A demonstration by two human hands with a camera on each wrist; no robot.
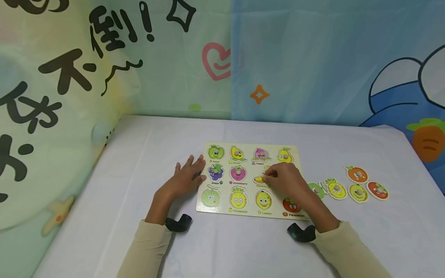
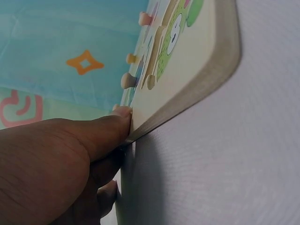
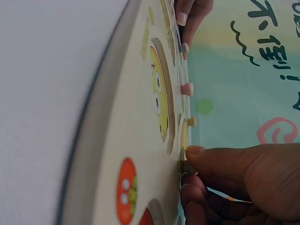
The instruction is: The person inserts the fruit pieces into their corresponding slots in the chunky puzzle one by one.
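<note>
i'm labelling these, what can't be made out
Head: puzzle board spot right of the banana, under the right hand.
Head: part of the loose green piece, behind the right forearm.
Right wrist: persimmon picture, cut off by the bottom edge.
Left wrist: puzzle board, cut by the top edge.

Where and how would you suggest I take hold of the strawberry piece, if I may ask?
I'd pinch its knob between thumb and forefinger, coming from straight above. The strawberry piece lies flat in the board, and the knob stands up from around its middle, likely the easiest part to grip.
</note>
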